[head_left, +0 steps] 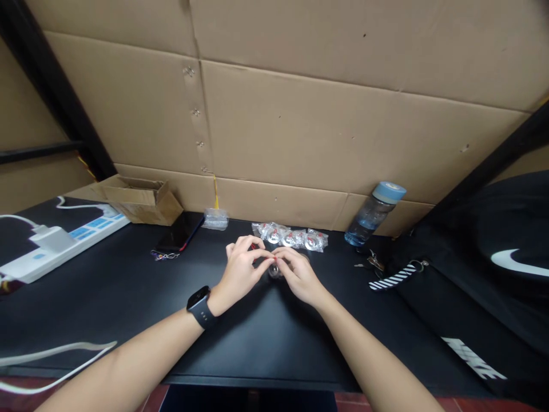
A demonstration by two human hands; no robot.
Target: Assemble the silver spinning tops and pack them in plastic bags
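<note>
Both hands meet above the black table, fingertips pinched together on a thin red strand (pixel 275 258) whose kind is hard to make out. My left hand (pixel 245 264), with a dark watch on its wrist, grips it from the left. From the other side, my right hand (pixel 298 273) is closed on the same strand. Just under the fingertips is a small round shiny piece (pixel 274 270), partly hidden by the fingers. Behind the hands lies a row of clear plastic packets (pixel 293 237), each with a round silvery piece and a bit of red inside.
Left on the black table (pixel 257 343) are a power strip (pixel 81 236), a cardboard box (pixel 148 200) and a phone (pixel 179 232). A small clear bag (pixel 215 219) lies by the cardboard wall (pixel 278 137). Rightward are a water bottle (pixel 372 217), keys (pixel 376 261) and a black bag (pixel 484 252).
</note>
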